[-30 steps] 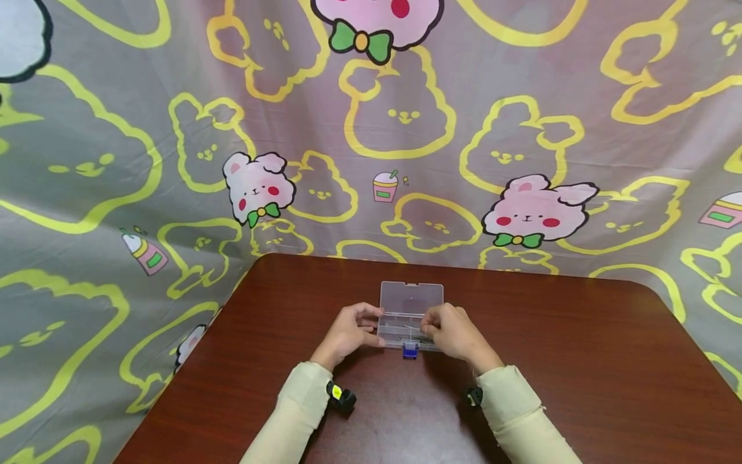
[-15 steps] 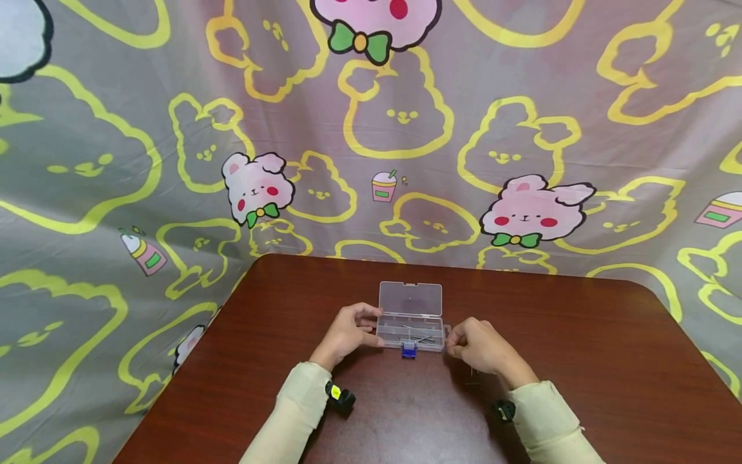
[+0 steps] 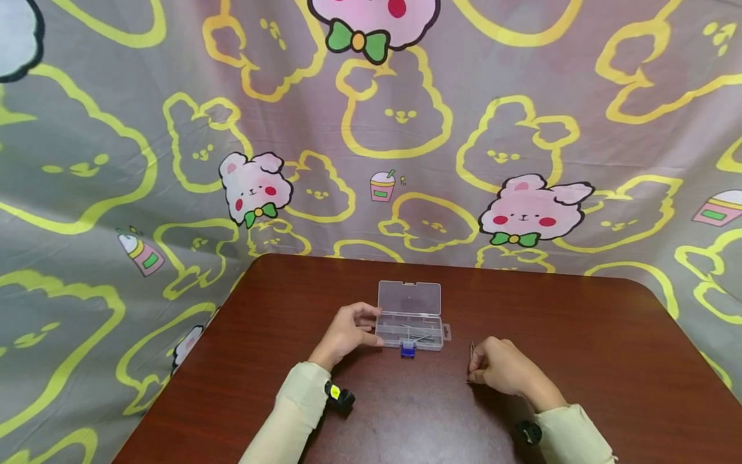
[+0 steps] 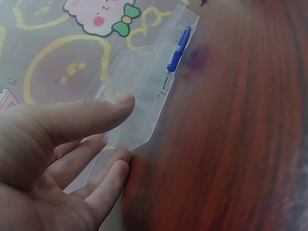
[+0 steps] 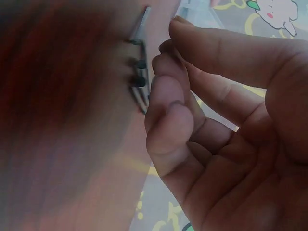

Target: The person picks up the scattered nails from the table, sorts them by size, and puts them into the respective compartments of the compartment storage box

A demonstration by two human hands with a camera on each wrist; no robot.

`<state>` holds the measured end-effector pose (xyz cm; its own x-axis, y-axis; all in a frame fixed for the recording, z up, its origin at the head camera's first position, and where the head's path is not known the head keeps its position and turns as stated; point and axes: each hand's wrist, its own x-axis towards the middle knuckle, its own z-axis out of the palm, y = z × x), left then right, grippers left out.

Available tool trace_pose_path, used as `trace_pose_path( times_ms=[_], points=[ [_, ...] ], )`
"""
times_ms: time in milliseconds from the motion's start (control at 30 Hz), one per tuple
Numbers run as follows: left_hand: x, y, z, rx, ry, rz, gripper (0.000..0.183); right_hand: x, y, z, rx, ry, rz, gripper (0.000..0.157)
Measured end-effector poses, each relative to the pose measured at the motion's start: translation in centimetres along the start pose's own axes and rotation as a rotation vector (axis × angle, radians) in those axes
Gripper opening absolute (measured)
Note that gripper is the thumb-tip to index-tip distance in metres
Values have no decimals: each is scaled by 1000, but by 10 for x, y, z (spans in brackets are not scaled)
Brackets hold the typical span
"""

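A clear plastic compartment box [image 3: 409, 330] with a blue latch [image 3: 408, 350] stands with its lid [image 3: 409, 298] raised. Several thin metal pieces [image 3: 424, 338], like nails, lie in its front compartments. My left hand [image 3: 346, 332] holds the box's left end between thumb and fingers; in the left wrist view the thumb [image 4: 108, 113] overlaps the box. To the right of the box, my right hand [image 3: 503, 366] is low over the table, its fingertips right at a few thin metal pieces. In the right wrist view these metal pieces [image 5: 139, 72] show dark ends, and nothing shows between thumb and forefinger.
The brown wooden table [image 3: 324, 283] reaches back to a patterned cloth [image 3: 417, 161] hung behind and beside it. A small hang tab [image 3: 447, 332] sticks out from the box's right side. Each wrist carries a black camera mount [image 3: 342, 397].
My right hand has left the box and moved right and toward me, to the thin metal pieces on the table. The left hand and box have stayed in place.
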<state>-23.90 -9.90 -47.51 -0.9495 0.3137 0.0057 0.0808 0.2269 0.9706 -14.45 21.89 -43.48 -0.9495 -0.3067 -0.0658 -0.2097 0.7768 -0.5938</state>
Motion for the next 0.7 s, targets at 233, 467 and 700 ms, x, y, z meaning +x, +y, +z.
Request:
trace_pose_path(
  times_ms=[233, 467, 700],
  points=[
    [-1, 1, 0, -5, 9, -5, 56, -6, 6, 5, -29, 2, -6, 26],
    [-2, 3, 0, -14, 14, -6, 55, -8, 9, 8, -73, 16, -68, 29],
    [-3, 3, 0, -18, 12, -1, 56, -12, 5, 14, -144, -19, -16, 38]
  ],
)
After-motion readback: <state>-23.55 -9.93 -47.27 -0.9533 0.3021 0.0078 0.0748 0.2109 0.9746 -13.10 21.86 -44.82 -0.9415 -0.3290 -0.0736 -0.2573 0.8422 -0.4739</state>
